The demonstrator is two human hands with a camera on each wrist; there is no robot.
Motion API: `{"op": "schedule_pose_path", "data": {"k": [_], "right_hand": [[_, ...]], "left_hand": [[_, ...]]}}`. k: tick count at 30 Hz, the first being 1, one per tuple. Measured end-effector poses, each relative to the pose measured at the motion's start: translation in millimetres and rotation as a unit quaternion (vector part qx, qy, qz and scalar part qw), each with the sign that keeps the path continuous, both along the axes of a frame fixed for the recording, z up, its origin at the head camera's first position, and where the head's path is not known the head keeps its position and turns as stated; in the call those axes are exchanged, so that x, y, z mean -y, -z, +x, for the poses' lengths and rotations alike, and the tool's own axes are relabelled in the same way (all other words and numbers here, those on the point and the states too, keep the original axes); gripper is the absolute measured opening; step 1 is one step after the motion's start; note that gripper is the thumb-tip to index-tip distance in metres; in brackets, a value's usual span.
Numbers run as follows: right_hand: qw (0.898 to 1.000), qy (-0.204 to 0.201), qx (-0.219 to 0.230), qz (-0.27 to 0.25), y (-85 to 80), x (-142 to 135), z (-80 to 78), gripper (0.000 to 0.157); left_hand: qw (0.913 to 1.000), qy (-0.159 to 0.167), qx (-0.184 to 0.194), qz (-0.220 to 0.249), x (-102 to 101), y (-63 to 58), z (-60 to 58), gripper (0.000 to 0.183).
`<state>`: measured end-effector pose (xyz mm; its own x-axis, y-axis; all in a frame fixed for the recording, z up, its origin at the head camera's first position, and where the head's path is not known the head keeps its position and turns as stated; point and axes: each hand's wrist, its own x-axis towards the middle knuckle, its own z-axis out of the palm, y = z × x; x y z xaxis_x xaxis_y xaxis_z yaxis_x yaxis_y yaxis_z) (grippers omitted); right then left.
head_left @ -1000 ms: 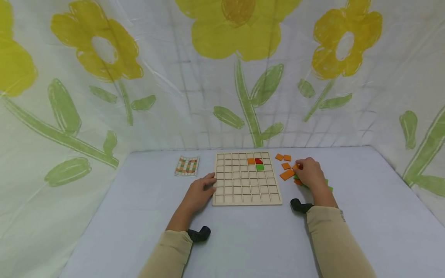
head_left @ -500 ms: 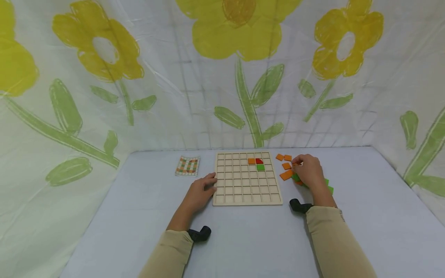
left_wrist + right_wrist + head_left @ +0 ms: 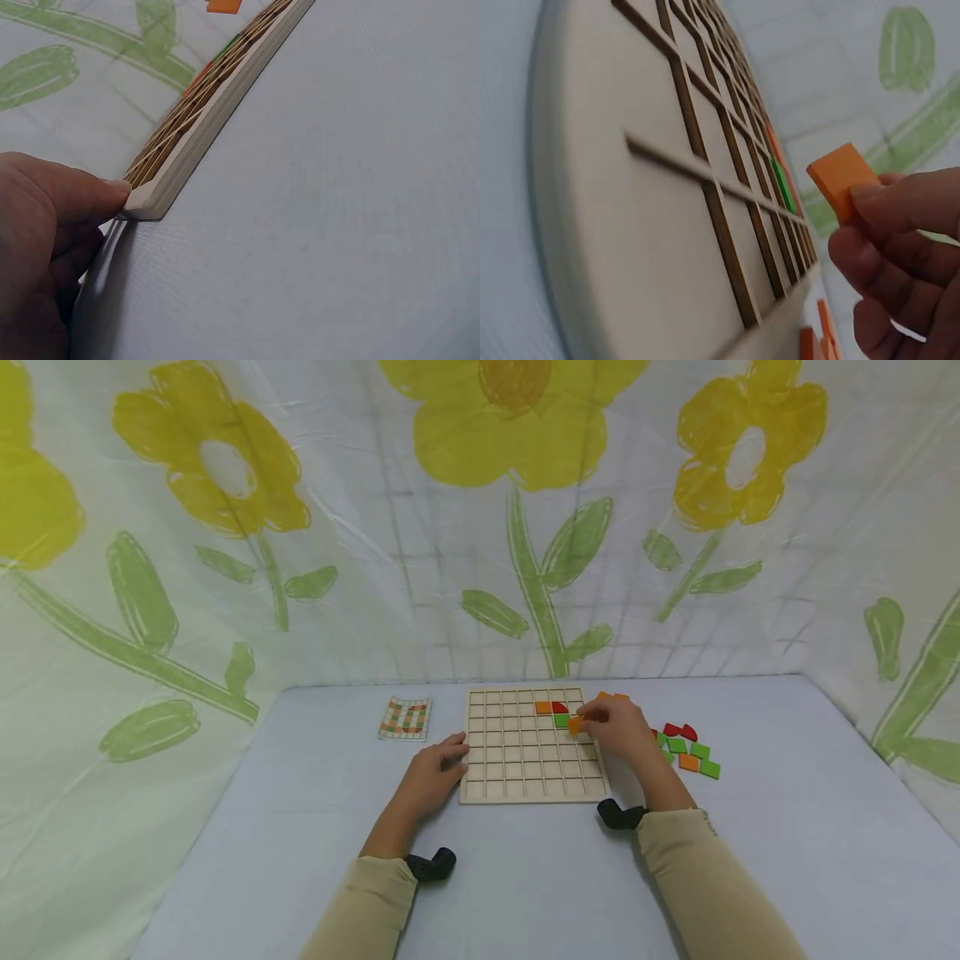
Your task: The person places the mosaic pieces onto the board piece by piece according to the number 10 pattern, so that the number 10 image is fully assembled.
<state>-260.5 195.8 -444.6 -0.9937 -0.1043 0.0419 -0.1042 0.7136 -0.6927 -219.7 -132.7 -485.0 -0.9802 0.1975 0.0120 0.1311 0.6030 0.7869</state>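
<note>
A wooden grid board (image 3: 501, 770) lies flat on the table. In its upper right cells sit an orange square tile (image 3: 543, 707), a red rounded tile (image 3: 558, 707) and a green square tile (image 3: 561, 720). My right hand (image 3: 618, 729) is over the board's right side, pinching another orange tile (image 3: 841, 172) between thumb and finger; that tile is tilted and raised above the grid in the right wrist view. At the board's left edge rests my left hand (image 3: 429, 777), fingers loosely extended. Its thumb (image 3: 112, 193) touches the near left corner.
Loose green tiles (image 3: 677, 746), red tiles (image 3: 689, 732) and orange tiles (image 3: 688, 762) lie right of the board, some hidden behind my right hand. A small checkered pattern card (image 3: 405, 719) lies left of the board. A flower-printed curtain (image 3: 337, 635) stands behind the table.
My right hand has moved left from the loose tiles to the board, bringing an orange tile with it and uncovering red and green tiles. The left hand has stayed at the board's edge.
</note>
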Motion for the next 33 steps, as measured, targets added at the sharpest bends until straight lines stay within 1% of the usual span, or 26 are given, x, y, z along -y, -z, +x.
{"op": "schedule_pose_path", "data": {"k": [4,8,12,17,21,24,26,28,33], "right_hand": [[1.000,0.004,0.025,-0.014,-0.7,11.3,1.9,0.021],[0.999,0.024,0.039,-0.005,2.2,16.3,4.2,0.021],[0.999,0.029,0.031,0.009,7.4,16.1,5.4,0.022],[1.000,0.002,0.017,0.011,8.9,14.4,6.2,0.020],[0.999,-0.028,0.007,0.031,8.4,15.5,6.9,0.018],[0.999,-0.036,0.002,0.038,8.3,14.6,6.2,0.018],[0.999,-0.031,0.008,0.033,6.8,11.7,5.4,0.020],[0.999,-0.018,0.018,0.028,5.3,5.8,4.0,0.023],[0.999,0.019,0.036,0.032,0.4,-19.8,1.5,0.032]], "left_hand": [[1.0000,0.000,-0.001,0.000,-0.2,-0.7,0.1,0.035],[1.0000,0.000,0.001,0.002,-1.4,-2.2,1.3,0.035],[1.0000,-0.001,0.000,0.003,-2.7,-2.9,2.0,0.035],[1.0000,0.000,-0.003,0.002,-3.0,-2.3,1.6,0.034],[1.0000,0.000,0.000,0.001,-2.4,-2.6,1.7,0.034],[1.0000,-0.001,0.000,0.003,-1.8,-2.5,2.1,0.034],[1.0000,-0.001,-0.001,0.002,-1.4,-2.1,2.2,0.034],[1.0000,-0.001,0.000,0.001,-1.4,-2.7,2.5,0.035],[1.0000,-0.001,-0.002,-0.001,-1.2,-4.3,1.9,0.035]]}}
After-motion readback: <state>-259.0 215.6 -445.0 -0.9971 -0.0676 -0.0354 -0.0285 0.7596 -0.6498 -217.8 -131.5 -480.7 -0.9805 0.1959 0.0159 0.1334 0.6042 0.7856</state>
